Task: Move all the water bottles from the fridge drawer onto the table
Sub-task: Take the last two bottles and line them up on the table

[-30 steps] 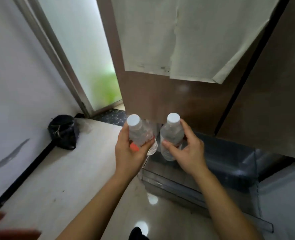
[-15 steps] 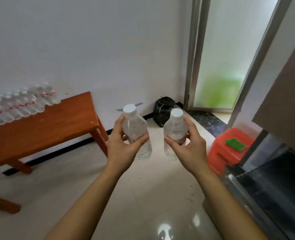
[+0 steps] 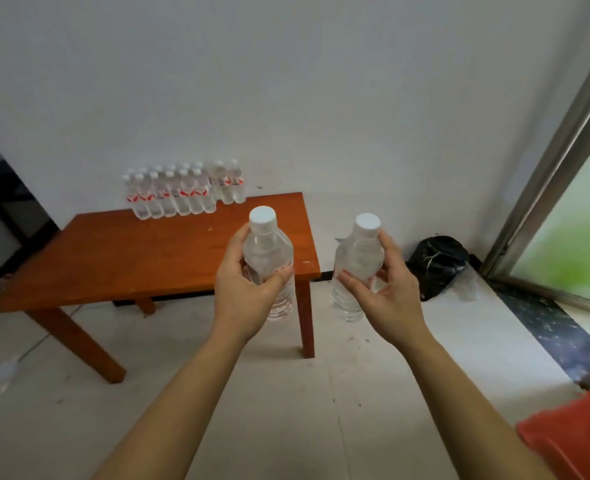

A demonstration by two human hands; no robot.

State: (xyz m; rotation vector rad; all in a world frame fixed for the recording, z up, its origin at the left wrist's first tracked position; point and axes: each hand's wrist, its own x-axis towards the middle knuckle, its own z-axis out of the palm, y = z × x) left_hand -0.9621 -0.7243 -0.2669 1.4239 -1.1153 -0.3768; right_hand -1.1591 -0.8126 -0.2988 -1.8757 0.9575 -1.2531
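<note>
Beyond the left hand (image 3: pixel 241 292): table (image 3: pixel 131 258), bottle rows (image 3: pixel 179 195) at far edge. It grips left bottle (image 3: pixel 269 251), right hand (image 3: pixel 387 296) grips right bottle (image 3: pixel 357 261); black bag (image 3: pixel 435 265) right of both.

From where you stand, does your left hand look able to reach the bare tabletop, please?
Probably, perhaps after a step closer: the left hand, gripping a bottle, faces the table, and nothing stands between them.
</note>
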